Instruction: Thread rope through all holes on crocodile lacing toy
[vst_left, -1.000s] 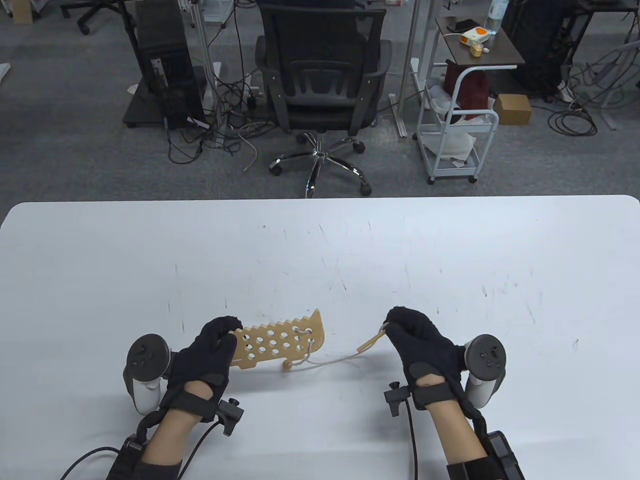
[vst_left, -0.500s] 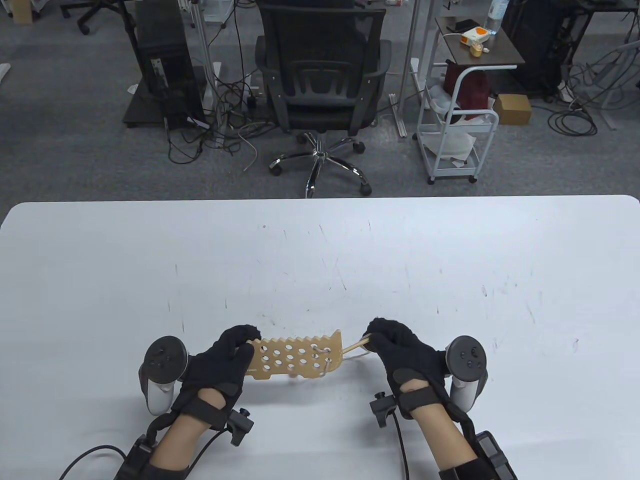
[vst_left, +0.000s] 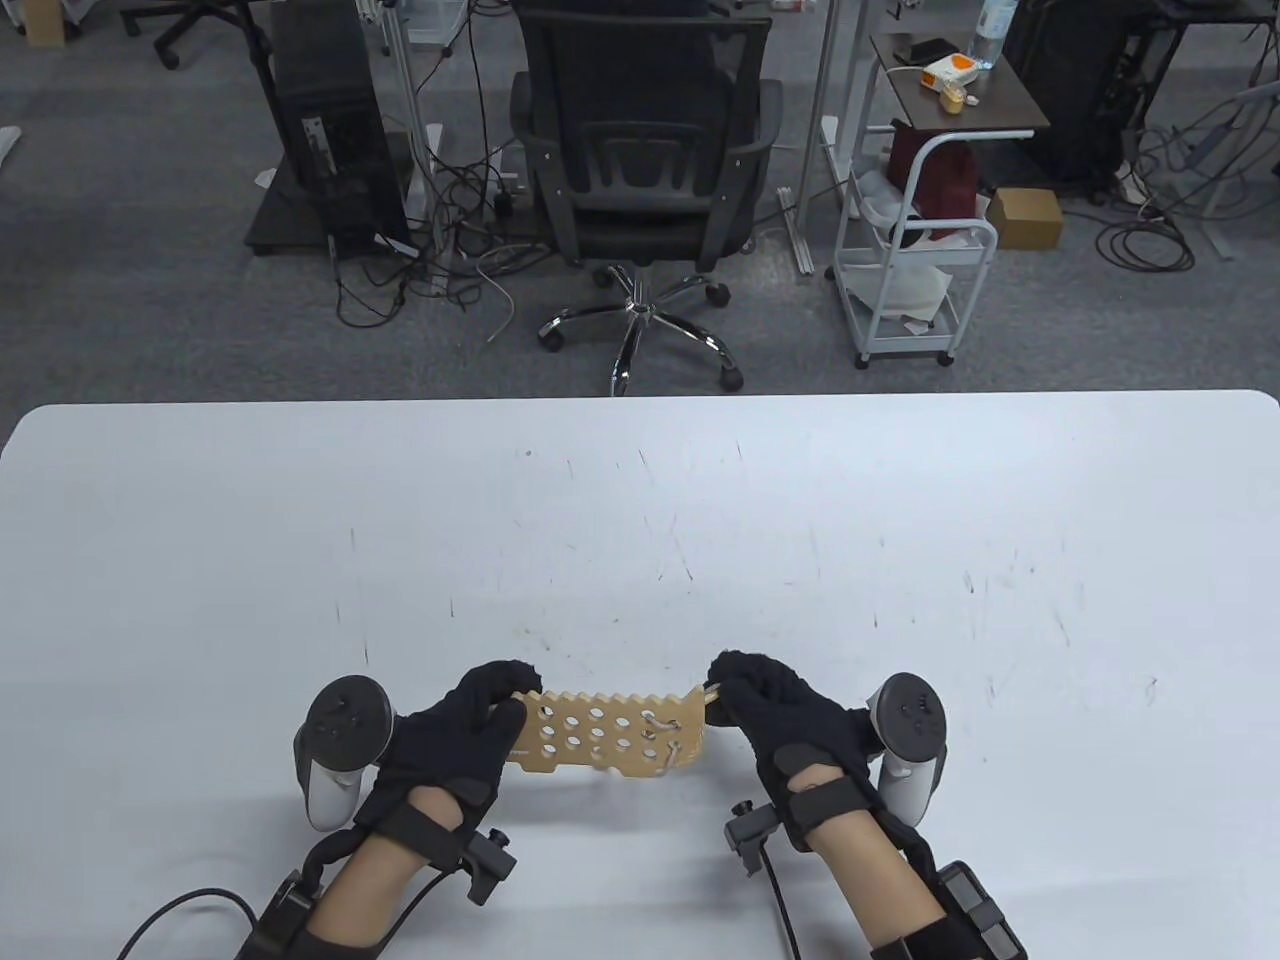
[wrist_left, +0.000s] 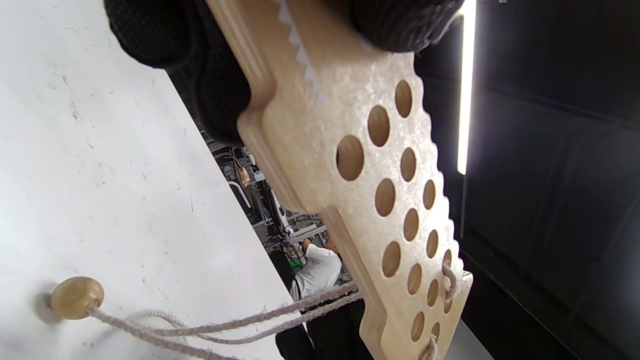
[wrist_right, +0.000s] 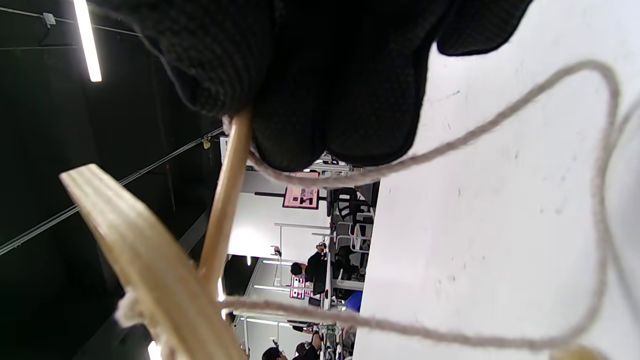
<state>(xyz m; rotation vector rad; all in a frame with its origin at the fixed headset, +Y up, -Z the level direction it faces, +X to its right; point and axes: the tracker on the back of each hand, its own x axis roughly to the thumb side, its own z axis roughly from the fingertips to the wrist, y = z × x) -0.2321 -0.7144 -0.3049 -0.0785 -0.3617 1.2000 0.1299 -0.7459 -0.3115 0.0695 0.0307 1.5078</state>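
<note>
Moving in: right hand (vst_left: 775, 715) pinching stick (wrist_right: 223, 200) reached crocodile (vst_left: 610, 730) at 3 o'clock | left hand (vst_left: 455, 735) grips it | next hole soon

Wooden crocodile lacing toy (vst_left: 610, 730): flat pale board, rows of round holes, serrated far edge, held lengthwise above the desk (vst_left: 640, 520), tilted. Pale rope (wrist_left: 240, 322) laced through a few holes at its right end, slack trailing to a wooden bead (wrist_left: 76, 297) resting on the desk. Wooden needle (wrist_right: 225, 195) tip at the board's right end.
</note>
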